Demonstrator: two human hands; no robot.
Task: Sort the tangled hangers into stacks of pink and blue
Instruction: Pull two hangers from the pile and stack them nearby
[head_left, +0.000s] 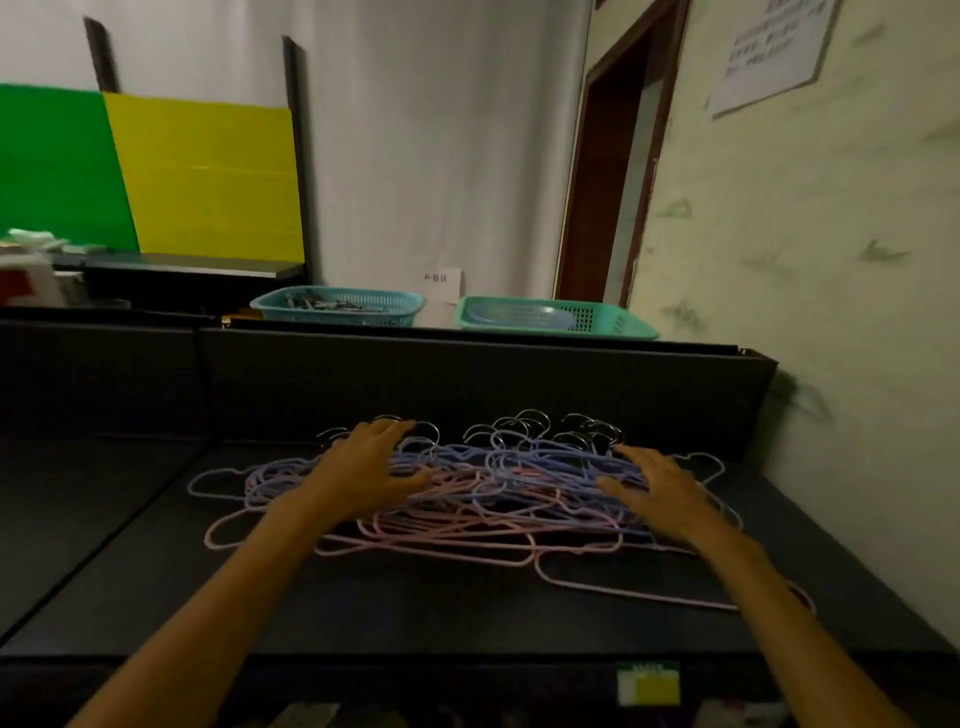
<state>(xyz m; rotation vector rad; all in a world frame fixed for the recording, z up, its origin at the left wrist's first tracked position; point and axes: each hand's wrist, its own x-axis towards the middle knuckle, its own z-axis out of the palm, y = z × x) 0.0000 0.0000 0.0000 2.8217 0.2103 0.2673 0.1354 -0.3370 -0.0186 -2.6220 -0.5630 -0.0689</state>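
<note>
Hands two, hanger tangle one.

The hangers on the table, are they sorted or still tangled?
Still tangled: pink and blue hangers lie interlaced in one pile, no separate stacks; both hands rest on it.

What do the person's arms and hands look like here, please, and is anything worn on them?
Both arms are bare from the lower frame edge to the fingers: no sleeves show. The left hand and the right hand wear no gloves. No watch, ring or bracelet can be made out, though the picture is dim and slightly blurred, so small jewellery could be missed. No markings show on either forearm.
</note>
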